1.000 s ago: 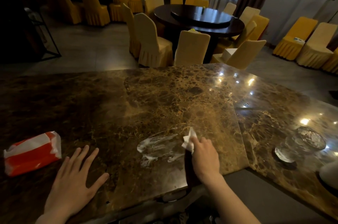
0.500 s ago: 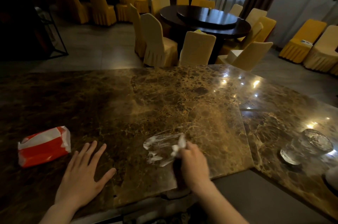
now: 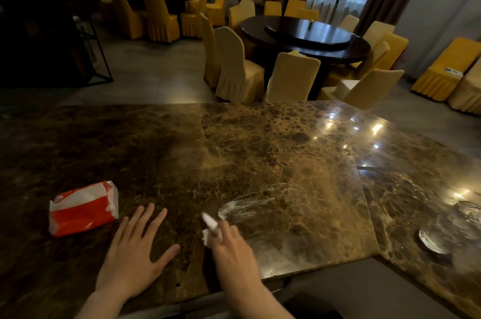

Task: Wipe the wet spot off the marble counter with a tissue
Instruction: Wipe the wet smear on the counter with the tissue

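A crumpled white tissue point(image 3: 211, 230) sits pinched in the right hand point(image 3: 235, 253), whose grip is closed around it, low on the brown marble desk point(image 3: 260, 152) at the left end of a streaky wet spot point(image 3: 246, 208). The left hand point(image 3: 135, 253) lies flat, fingers spread, beside a red-and-white tissue pack point(image 3: 83, 208)

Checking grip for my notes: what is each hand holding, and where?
Right hand pinches a crumpled tissue at its near end; left hand lies flat, holding nothing.
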